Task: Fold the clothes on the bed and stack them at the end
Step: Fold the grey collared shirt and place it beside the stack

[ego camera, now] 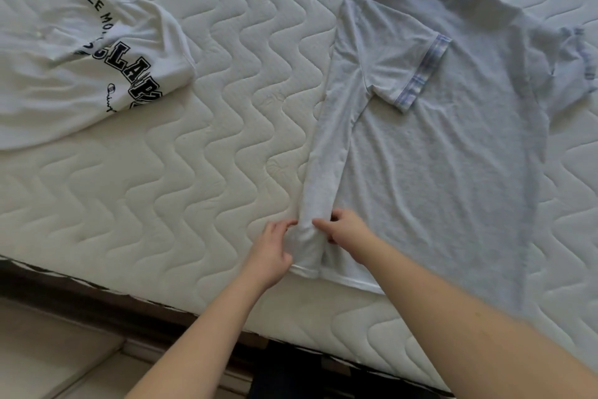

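A pale grey polo shirt (437, 146) with checked sleeve cuffs lies spread on the quilted white mattress (181, 152), collar at the far end. Its left side is folded inward, and that sleeve lies across the chest. At the near hem, my left hand (275, 249) and my right hand (343, 233) pinch the folded ridge of fabric from either side. A white T-shirt (81, 75) with black block lettering lies crumpled at the far left, apart from both hands.
The mattress's near edge runs diagonally from the left to the lower right, with a dark bed frame (97, 298) under it. Light floor tiles (48, 356) show at the lower left. Bare mattress lies between the two shirts.
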### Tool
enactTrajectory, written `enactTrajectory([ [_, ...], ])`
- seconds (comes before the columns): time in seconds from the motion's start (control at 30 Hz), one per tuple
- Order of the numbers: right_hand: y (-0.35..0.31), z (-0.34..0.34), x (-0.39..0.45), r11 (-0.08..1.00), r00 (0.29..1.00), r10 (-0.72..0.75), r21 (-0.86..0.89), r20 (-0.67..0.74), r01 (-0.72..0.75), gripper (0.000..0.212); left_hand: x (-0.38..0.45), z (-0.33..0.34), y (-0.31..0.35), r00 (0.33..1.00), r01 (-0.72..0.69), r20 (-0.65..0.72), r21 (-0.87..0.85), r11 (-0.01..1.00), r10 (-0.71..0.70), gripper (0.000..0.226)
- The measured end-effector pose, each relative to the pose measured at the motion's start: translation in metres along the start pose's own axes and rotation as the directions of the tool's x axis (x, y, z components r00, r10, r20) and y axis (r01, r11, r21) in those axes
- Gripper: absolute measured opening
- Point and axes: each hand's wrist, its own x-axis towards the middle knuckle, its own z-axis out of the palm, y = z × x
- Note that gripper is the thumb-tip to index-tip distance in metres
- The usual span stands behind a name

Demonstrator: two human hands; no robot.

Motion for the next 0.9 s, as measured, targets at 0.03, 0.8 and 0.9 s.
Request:
enactTrajectory([
  [0.03, 0.004, 0.000, -0.001, 1.000, 0.999, -0.008, -0.003, -0.040, 0.007, 0.031, -0.002, 0.005, -0.005, 1.000, -0.001, 0.014, 0.019, 1.000, 0.001, 0.073],
  [0.8, 0.098, -0.011, -0.021, 0.926, 0.998, 0.036, -0.375, -0.061, -0.056, 0.017, -0.029, 0.058, -0.020, 0.984, 0.098, -0.169, 0.216, 0.972, -0.062, 0.065],
  [0.9, 0.096, -0.012, -0.018, 0.898, 0.997, 0.069, -0.433, -0.047, -0.082, 0.020, -0.030, 0.062, -0.024, 0.988, 0.106, -0.137, 0.294, 0.950, -0.068, 0.070],
])
